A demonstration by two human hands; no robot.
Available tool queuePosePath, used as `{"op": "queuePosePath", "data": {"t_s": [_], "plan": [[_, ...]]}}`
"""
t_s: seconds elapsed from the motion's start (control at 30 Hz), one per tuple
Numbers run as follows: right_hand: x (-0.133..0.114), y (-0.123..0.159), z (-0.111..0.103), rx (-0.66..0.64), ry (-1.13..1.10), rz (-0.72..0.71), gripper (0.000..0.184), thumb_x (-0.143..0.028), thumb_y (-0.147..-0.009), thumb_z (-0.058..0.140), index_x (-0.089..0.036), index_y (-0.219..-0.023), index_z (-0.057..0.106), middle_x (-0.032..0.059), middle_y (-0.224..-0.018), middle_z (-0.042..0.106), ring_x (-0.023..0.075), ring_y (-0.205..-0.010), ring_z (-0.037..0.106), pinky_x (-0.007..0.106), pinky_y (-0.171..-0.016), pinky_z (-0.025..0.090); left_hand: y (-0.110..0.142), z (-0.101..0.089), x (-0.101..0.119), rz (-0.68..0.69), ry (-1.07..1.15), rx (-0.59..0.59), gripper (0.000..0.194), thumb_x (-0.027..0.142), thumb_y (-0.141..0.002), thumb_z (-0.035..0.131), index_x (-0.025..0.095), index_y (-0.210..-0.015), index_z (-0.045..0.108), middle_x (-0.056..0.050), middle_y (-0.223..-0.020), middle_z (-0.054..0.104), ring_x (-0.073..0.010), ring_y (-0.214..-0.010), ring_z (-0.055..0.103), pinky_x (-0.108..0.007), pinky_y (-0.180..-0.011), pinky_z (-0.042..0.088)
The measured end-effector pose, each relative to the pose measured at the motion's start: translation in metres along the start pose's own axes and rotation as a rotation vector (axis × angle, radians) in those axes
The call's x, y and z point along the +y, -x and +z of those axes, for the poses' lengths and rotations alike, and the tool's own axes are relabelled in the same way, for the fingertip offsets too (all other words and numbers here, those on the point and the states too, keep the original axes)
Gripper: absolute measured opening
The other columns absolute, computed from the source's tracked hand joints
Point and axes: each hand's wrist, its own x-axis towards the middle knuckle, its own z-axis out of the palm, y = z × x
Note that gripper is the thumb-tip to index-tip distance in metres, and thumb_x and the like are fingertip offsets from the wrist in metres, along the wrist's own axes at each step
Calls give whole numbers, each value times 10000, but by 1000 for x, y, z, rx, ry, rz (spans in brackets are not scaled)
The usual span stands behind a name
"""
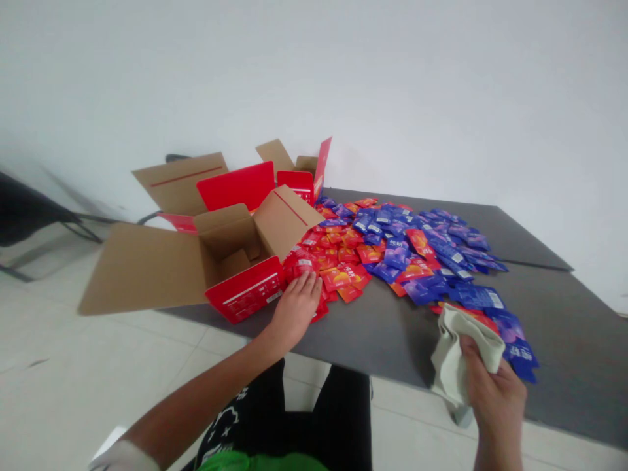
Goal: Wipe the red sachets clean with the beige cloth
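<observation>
My left hand [298, 304] rests on the near edge of a heap of red packets [338, 275], right beside the open red box. Its fingers are stretched out over the packets, and I see no packet clasped in them. In my right hand [495, 386] is a folded cream cloth [454, 353], gripped between thumb and fingers above the table's front edge. Just behind the cloth lie blue packets [510, 333] and a partly covered red one. A larger mixed heap of blue packets [432, 239] and red ones spreads across the middle.
An open red cardboard box [245, 288] stands at the left of the grey table [392, 347], its flaps spread out past the edge. More open boxes [235, 186] are behind it. A black chair [29, 209] is at far left, and a white wall [392, 98] rises behind.
</observation>
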Motion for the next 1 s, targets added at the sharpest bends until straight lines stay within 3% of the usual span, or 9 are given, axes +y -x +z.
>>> {"op": "queuePosePath", "data": {"t_s": [0.17,0.37,0.53,0.63,0.8,0.93,1.0], "plan": [[-7,0,-1,-31,8,-16,716,-636,-749,795,-98,-1220,761,105,-1061,783,319,-979,704,335,-794,544,2,10,2,9,57,59,465,128,-1011,440,65,-1456,559,-179,-1517,545,-314,-1456,472,-438,-1177,443],[-19,5,-2,-37,-16,-23,697,-627,-753,786,-84,-1188,770,116,-1055,786,331,-971,709,339,-768,555,9,12,7,3,157,191,442,332,-1043,496,109,-1405,618,-152,-1486,590,-328,-1455,470,-465,-1172,435],[-9,3,1,-54,-83,-80,649,-603,-765,791,-128,-1207,768,96,-1076,783,322,-1022,701,363,-845,538,14,15,7,29,209,242,381,317,-1025,536,150,-1340,672,-152,-1439,631,-344,-1397,533,-501,-1132,452],[-2,2,0,-109,-140,-97,608,-589,-770,797,-145,-1185,776,88,-1062,781,290,-954,705,356,-808,545,14,14,13,70,257,311,346,310,-1023,549,150,-1295,690,-156,-1422,643,-352,-1371,554,-522,-1116,445],[-1,4,-12,-297,-208,-46,559,-613,-737,823,-122,-1004,806,87,-826,762,208,-638,644,300,-557,510,11,-7,56,176,543,416,213,277,-1023,575,205,-1186,692,-84,-1246,742,-257,-1206,659,-446,-1061,459],[-4,7,-24,-498,-294,-70,511,-610,-722,842,-139,-918,803,92,-814,756,206,-655,650,309,-594,541,3,-16,101,192,736,406,153,282,-1032,559,206,-936,651,-34,-902,725,-196,-876,673,-371,-875,501],[-6,7,-29,-608,-310,-76,477,-578,-724,854,-140,-905,793,93,-837,754,209,-686,659,309,-615,549,-7,-13,116,171,747,345,189,313,-1040,538,211,-904,622,-28,-862,684,-198,-838,650,-361,-826,506]]}}
